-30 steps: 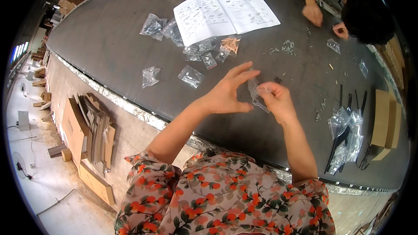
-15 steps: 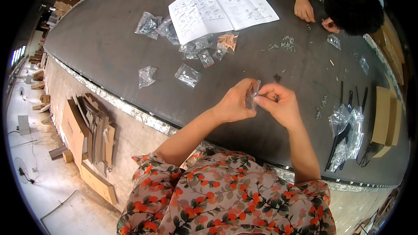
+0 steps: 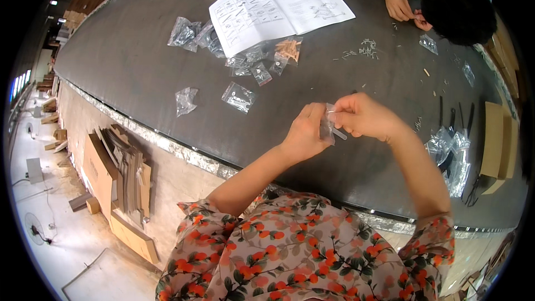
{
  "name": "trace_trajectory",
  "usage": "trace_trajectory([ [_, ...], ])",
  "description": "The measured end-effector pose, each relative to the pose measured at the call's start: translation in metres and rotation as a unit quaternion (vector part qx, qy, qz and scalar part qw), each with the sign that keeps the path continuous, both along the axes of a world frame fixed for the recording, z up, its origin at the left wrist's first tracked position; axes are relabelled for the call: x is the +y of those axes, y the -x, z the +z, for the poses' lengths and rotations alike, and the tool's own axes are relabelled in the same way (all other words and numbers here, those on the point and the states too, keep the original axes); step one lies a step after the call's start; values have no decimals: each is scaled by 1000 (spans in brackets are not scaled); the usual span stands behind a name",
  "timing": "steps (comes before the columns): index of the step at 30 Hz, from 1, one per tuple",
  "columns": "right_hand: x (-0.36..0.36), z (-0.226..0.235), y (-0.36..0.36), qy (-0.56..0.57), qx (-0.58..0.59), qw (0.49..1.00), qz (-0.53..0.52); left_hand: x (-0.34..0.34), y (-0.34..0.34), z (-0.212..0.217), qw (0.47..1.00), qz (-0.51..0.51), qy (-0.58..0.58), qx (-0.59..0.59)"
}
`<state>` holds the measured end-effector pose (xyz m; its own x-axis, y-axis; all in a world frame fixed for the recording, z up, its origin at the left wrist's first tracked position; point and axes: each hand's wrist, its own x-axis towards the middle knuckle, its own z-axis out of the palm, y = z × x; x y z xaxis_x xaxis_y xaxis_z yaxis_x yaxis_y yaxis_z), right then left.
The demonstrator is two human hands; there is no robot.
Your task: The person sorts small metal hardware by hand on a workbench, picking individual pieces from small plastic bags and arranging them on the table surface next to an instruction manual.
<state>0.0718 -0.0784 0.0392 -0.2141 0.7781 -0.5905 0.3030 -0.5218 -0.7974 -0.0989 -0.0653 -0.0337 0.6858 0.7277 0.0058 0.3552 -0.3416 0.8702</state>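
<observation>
Near the table's front edge, my left hand (image 3: 305,134) is closed around a small clear plastic bag (image 3: 327,129). My right hand (image 3: 365,116) pinches at the upper edge of the same bag, fingertips pressed together. A narrow pale strip sticks out below the right fingers; whether it belongs to the bag cannot be made out. What the bag contains is hidden by my fingers. To the left of my hands lie a bag of small white-and-dark parts (image 3: 238,97) and another crumpled clear bag (image 3: 186,101).
Farther back lies an open instruction booklet (image 3: 281,11), with bagged hardware and a bag of wooden dowels (image 3: 288,50) beside it. Loose screws (image 3: 368,48) are scattered right of centre. Wrapped black parts (image 3: 454,156) and a cardboard box (image 3: 497,145) sit right. A co-worker's hand (image 3: 398,4) works far right.
My right hand has turned and its wrist has swung outward to the right, its fingertips now at the bag's upper edge. The co-worker's hands have come together.
</observation>
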Motion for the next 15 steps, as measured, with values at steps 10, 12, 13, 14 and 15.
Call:
trace_trajectory([
  [10,6,-1,6,-206,20,969,-139,11,-9,-6,962,45,-264,47],
  [12,5,-8,12,-214,8,970,-116,13,-12,-8,958,49,-279,36],
  [13,5,-7,12,-212,-94,969,-80,15,-13,-8,954,55,-294,23],
  [14,4,-6,12,-208,-196,957,-43,15,-13,-8,954,51,-295,23],
  [15,4,-1,13,-200,-263,944,-10,15,-11,-8,955,59,-290,34],
])
